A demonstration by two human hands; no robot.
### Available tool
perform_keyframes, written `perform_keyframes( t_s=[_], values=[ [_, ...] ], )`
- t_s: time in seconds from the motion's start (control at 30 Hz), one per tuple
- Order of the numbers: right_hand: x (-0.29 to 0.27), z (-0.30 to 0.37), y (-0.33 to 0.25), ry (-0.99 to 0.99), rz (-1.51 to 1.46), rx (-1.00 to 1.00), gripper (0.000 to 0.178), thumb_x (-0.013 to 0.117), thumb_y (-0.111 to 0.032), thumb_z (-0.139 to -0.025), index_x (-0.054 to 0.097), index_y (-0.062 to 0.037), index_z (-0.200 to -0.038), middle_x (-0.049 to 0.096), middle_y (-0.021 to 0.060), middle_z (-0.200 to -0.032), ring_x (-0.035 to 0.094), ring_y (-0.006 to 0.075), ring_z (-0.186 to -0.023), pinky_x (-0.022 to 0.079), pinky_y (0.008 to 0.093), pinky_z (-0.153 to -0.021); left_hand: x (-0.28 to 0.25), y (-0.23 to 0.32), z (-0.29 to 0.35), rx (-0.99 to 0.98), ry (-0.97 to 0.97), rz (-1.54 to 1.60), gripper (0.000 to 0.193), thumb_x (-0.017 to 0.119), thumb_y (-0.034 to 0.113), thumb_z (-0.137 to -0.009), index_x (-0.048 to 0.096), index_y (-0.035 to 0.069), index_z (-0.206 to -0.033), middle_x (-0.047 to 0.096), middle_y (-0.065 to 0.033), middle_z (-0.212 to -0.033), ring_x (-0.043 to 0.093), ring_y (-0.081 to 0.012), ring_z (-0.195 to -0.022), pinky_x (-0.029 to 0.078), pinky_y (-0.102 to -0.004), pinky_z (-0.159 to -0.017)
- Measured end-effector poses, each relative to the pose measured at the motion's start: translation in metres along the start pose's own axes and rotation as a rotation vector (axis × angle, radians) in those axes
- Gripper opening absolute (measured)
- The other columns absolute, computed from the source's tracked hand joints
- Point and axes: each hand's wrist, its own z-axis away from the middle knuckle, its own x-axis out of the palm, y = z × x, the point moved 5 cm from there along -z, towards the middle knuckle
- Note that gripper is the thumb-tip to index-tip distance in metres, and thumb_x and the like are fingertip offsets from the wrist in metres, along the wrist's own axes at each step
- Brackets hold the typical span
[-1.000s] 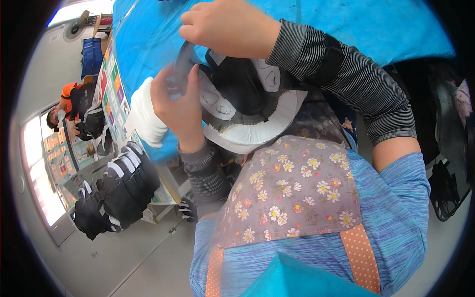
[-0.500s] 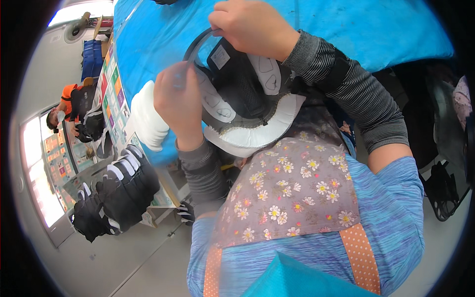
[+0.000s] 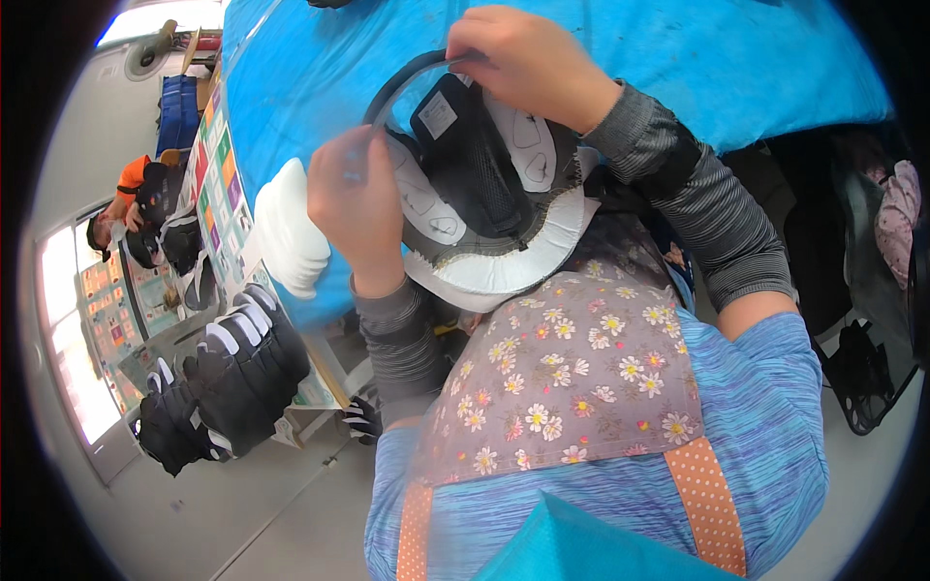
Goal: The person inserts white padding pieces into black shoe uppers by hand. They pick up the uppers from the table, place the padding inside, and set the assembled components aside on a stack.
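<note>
"Blue sheeting (image 3: 697, 68) spreads across the top, and at its near edge sits the black shoe upper (image 3: 473, 184), right in front of the flowered apron (image 3: 581, 378)!"

"And the hands?"

"Both busy! Left hand (image 3: 358, 203) is curled round one end of a dark curved band (image 3: 395, 85), fingertips mostly hidden; right hand (image 3: 533, 63) pinches the other end, higher up. The band arches between them."

"What's inside that curve?"

"A black tongue (image 3: 480, 165) with a white label (image 3: 436, 114), flanked by white padded pieces (image 3: 523, 140) bearing drawn outlines. White edging (image 3: 513, 266) curves along the bottom, though I can't tell whether it touches the apron."

"Out left?"

"Stacked white pads (image 3: 289, 232), then a row of black uppers (image 3: 247, 373), and farther off a person in orange (image 3: 134, 176)."
</note>
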Motion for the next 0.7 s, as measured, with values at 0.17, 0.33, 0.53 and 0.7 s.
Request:
perform_keyframes(
  t_s=[0.17,0.33,0.53,0.7],
  values=[
    [-0.009,0.007,0.003,-0.05,0.035,0.106,0.012,0.067,-0.01,-0.079,0.061,-0.0028,-0.086,0.061,0.0169,-0.084,0.06,0.0372,-0.087,0.05,0.0453,-0.075,-0.002,-0.006,0.005,0.065,0.041,-0.014,0.012,0.077,0.007,-0.085,0.072,0.003,-0.094,0.067,-0.0003,-0.081,0.052,-0.0059,-0.064,0.04,-0.0201,-0.052],
    [-0.006,0.013,0.01,-0.019,0.232,0.041,0.014,0.074,-0.014,-0.08,0.066,-0.0045,-0.086,0.067,0.0086,-0.085,0.067,0.0276,-0.086,0.053,0.0358,-0.073,-0.007,0.005,0.007,0.069,0.004,0.011,0.057,0.089,0.022,-0.074,0.061,0.006,-0.121,0.064,-0.005,-0.103,0.058,-0.0121,-0.083,0.045,-0.0248,-0.065],
    [-0.014,0.03,0.006,-0.079,-0.062,0.118,0.035,0.078,-0.02,-0.081,0.063,-0.0038,-0.108,0.064,0.0133,-0.102,0.063,0.031,-0.094,0.052,0.0375,-0.083,-0.044,0.026,0.028,0.621,0.231,-0.222,0.095,0.093,0.051,-0.06,0.045,0.01,-0.132,0.048,-0.01,-0.125,0.052,-0.0267,-0.114,0.05,-0.0379,-0.093],
    [-0.017,0.053,0.016,-0.105,-0.082,0.394,0.047,0.077,-0.026,-0.086,0.058,-0.0051,-0.124,0.062,0.015,-0.118,0.064,0.0277,-0.099,0.053,0.0351,-0.081,-0.057,0.038,0.034,0.682,0.377,-0.209,0.077,0.094,0.043,-0.063,0.051,0.018,-0.121,0.052,-0.0063,-0.118,0.054,-0.0256,-0.101,0.049,-0.0426,-0.086]
  ],
)
